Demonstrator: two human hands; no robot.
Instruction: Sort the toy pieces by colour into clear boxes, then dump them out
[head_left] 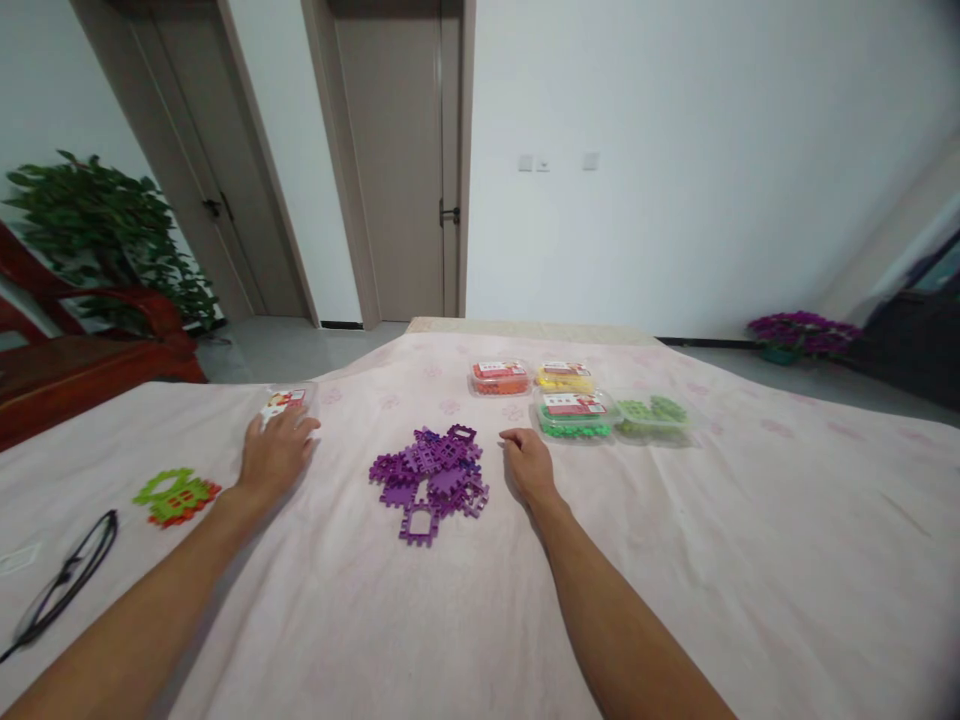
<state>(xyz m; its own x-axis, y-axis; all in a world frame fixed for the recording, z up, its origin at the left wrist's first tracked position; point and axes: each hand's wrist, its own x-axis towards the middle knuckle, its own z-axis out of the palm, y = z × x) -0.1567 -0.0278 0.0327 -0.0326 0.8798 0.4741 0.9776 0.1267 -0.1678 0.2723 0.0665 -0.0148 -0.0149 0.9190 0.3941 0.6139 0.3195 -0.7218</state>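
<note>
My left hand [276,450] lies over the near side of a clear plastic container [288,398] with a red and white label. Its fingers are apart, and the thumb points right; whether they grip the container I cannot tell. To the right of the purple pile, my right hand [529,462] rests on the cloth with its fingers curled in and nothing visible in them. Between both hands lies a heap of purple interlocking plastic building pieces [442,480], several with window-like cut-outs. Neither hand touches the heap.
Behind my right hand stand clear boxes of orange pieces [501,378], yellow pieces [566,377], green pieces [576,415] and light-green pieces [651,416]. Left of my left forearm lie lime and orange pieces [178,496] and black-framed glasses [69,575]. A pink cloth [787,560] covers the table.
</note>
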